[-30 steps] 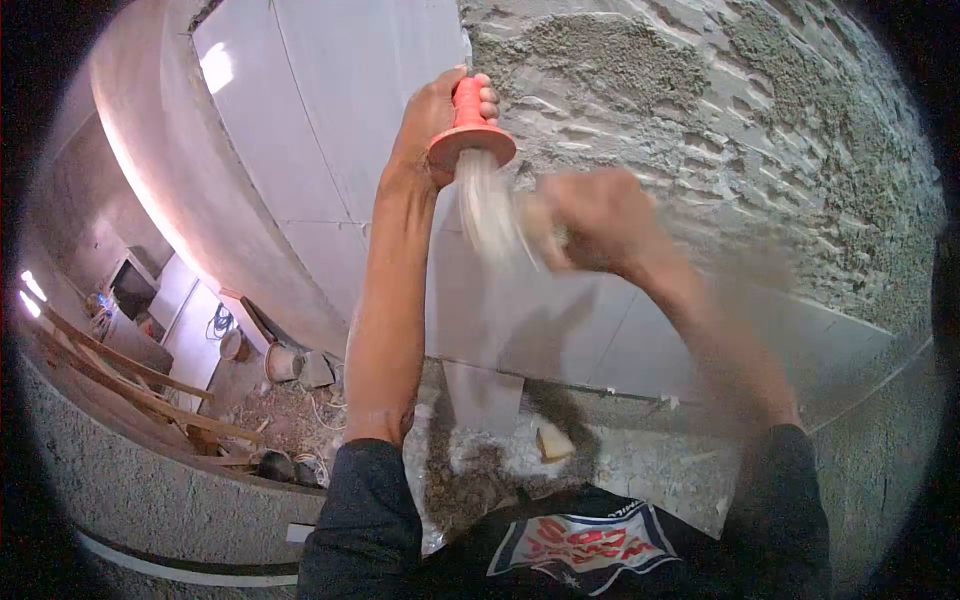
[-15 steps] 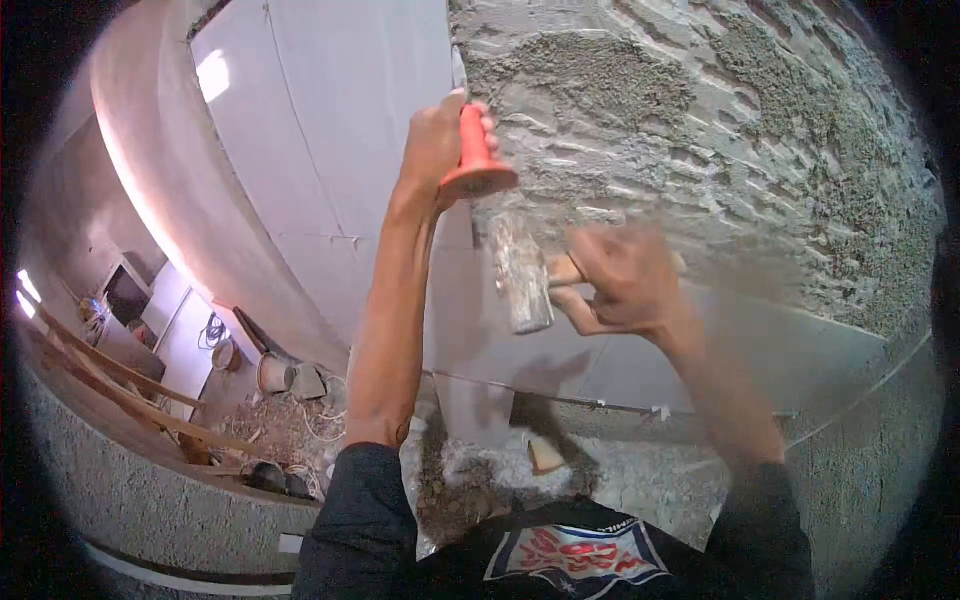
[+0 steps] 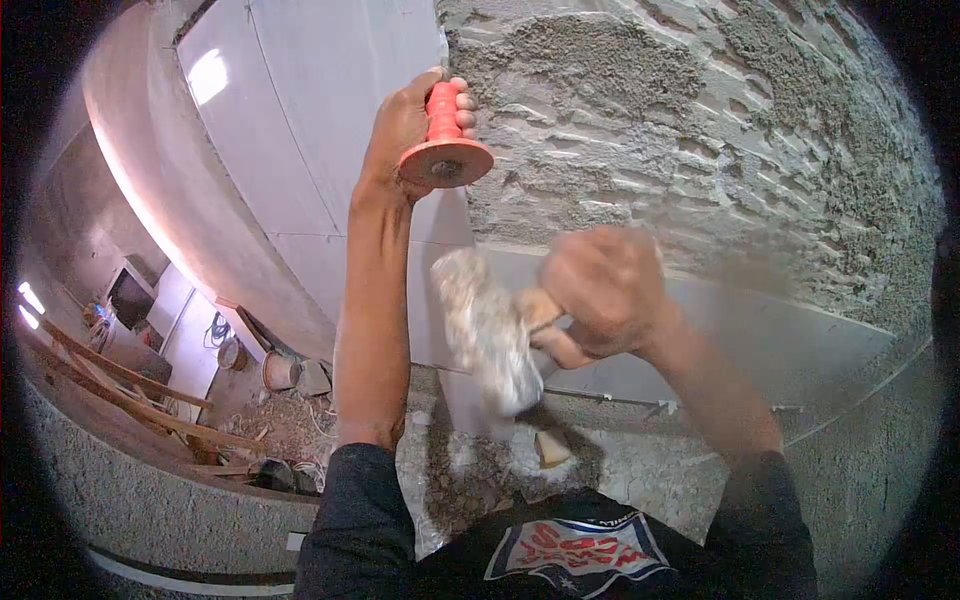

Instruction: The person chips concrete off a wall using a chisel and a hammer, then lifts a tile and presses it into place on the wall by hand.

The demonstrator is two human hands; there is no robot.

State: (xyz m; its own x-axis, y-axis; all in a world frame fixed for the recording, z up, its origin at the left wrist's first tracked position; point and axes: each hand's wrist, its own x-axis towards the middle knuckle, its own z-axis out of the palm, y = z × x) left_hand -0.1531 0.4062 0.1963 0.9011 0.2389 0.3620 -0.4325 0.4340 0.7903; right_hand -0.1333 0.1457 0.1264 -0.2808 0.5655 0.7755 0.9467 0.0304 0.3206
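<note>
My left hand (image 3: 398, 125) is wrapped round the red grip of a chisel (image 3: 446, 160), whose round guard faces me. The chisel's tip points up the wall, beside the edge where the pale tiles (image 3: 300, 110) meet the rough mortar (image 3: 600, 130). Lower and to the right, my right hand (image 3: 610, 285) is closed on the wooden handle of a hammer (image 3: 490, 335). The hammer's heavy, whitish head is blurred by motion and hangs below the chisel guard, apart from it.
Rubble and a wedge-shaped piece (image 3: 550, 449) lie on the ground at the wall's foot. To the left are a bucket (image 3: 281, 371), wooden planks (image 3: 130, 400) and a curved plastered wall (image 3: 190, 190). A lower row of tiles (image 3: 740, 335) runs along the right.
The hammer has swung down and to the left, its head tilting and coming nearer to me. My left hand with the chisel has shifted slightly left and up.
</note>
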